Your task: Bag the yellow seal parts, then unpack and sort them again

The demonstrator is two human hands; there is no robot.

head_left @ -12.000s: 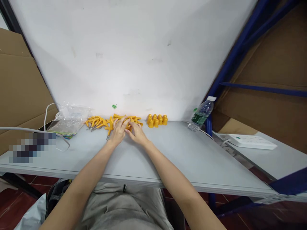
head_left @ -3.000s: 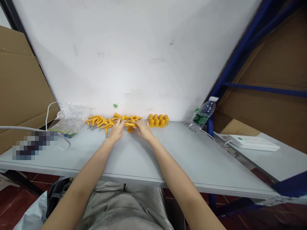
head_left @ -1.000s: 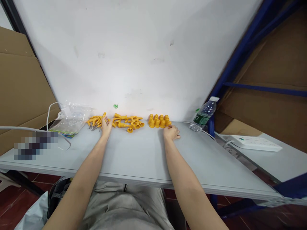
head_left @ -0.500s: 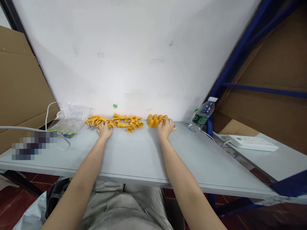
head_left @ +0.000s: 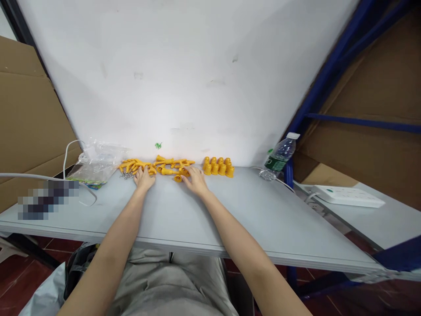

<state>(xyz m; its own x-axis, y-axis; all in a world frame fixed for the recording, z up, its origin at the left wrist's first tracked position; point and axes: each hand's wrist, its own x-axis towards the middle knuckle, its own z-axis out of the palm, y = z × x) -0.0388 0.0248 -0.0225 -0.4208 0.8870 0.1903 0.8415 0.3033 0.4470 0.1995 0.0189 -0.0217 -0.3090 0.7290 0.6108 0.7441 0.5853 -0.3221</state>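
My left hand (head_left: 144, 179) lies on the grey table (head_left: 230, 219), its fingers flat on the near edge of a pile of yellow pieces with metal pins (head_left: 131, 166). My right hand (head_left: 196, 181) reaches with stretched fingers to the middle heap of yellow stemmed, bell-shaped parts (head_left: 173, 165), its fingertips touching one near the front. Neither hand visibly holds anything. To the right of my right hand, a group of several short yellow caps (head_left: 217, 166) stands upright by the wall.
A clear plastic bag (head_left: 97, 163) and a white cable (head_left: 67, 151) lie at the left. A water bottle (head_left: 278, 158) leans at the table's right end, by a blue rack post. On the neighbouring table is a white power strip (head_left: 347, 195). Cardboard stands on both sides.
My right hand has moved left from the upright caps to the middle heap. My left hand stays at the left pile, where it came down a second ago.
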